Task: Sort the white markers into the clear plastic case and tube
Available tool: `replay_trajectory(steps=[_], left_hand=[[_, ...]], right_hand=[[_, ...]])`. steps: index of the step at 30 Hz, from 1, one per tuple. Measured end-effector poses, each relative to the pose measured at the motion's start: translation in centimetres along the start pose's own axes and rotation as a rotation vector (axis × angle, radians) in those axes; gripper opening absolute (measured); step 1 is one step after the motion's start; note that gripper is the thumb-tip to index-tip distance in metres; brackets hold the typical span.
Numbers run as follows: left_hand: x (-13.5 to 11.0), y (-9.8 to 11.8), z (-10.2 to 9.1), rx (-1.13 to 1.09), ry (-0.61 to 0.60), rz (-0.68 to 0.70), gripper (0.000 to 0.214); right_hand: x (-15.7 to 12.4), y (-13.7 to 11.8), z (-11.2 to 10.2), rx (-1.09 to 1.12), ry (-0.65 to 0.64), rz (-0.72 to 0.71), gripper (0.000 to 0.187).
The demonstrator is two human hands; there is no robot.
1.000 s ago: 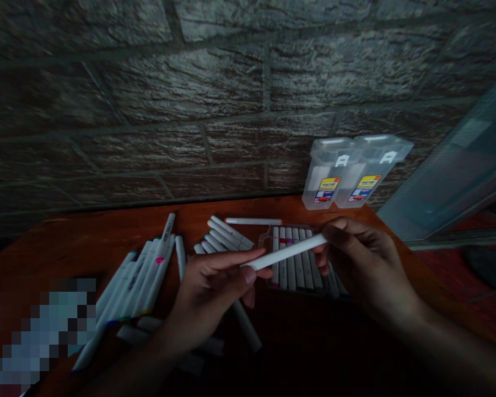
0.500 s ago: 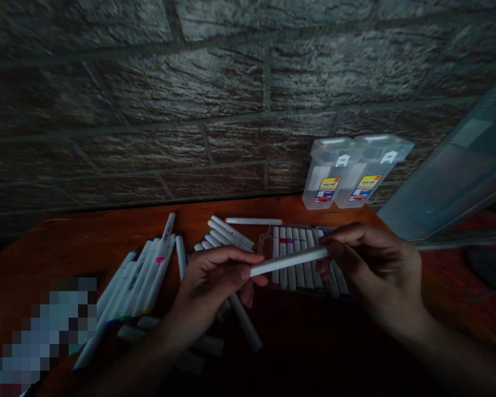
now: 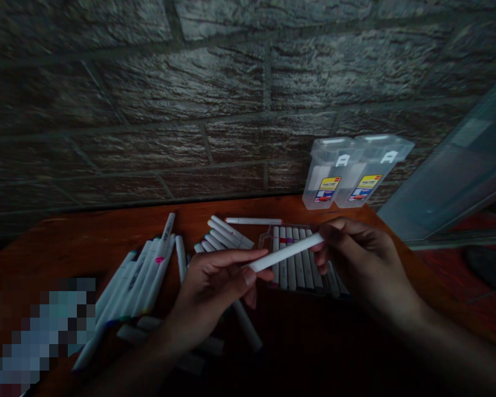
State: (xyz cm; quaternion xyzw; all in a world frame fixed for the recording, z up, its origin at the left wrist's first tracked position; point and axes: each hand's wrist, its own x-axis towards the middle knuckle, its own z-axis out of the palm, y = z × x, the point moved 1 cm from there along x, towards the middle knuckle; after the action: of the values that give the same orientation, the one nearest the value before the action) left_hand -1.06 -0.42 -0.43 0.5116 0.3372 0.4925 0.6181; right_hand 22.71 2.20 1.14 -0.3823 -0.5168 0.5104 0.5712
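A white marker (image 3: 287, 252) is held at both ends above the table. My left hand (image 3: 215, 286) pinches its lower left end with thumb and fingers. My right hand (image 3: 364, 264) grips its upper right end, fingers curled round it. Just behind the marker lies a flat clear tray (image 3: 264, 241) with a row of several white markers in it. Loose white markers (image 3: 144, 273) lie in a heap to the left of my left hand, and a few more (image 3: 225, 232) lie behind it.
Two clear plastic marker boxes (image 3: 355, 171) with yellow labels stand against the dark brick wall at the back right. A slanted translucent panel (image 3: 454, 176) rises on the right. The reddish wooden table (image 3: 86, 237) runs along the wall. A blurred patch covers the lower left corner.
The marker's right end dipped half a second ago and has risen again with my right hand. Both hands have kept their hold on it.
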Motion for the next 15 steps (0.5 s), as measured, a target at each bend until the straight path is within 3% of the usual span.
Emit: replay_trajectory(steps=[7,15], left_hand=[[0.23,0.52,0.47,0.011,0.009,0.011,0.029],[0.53,0.61,0.65,0.083,0.088,0.051,0.023]], right_hand=[[0.28,0.26,0.29,0.167,0.051,0.144,0.023],[0.09,-0.01,0.39,0.166,0.009,0.113,0.021]])
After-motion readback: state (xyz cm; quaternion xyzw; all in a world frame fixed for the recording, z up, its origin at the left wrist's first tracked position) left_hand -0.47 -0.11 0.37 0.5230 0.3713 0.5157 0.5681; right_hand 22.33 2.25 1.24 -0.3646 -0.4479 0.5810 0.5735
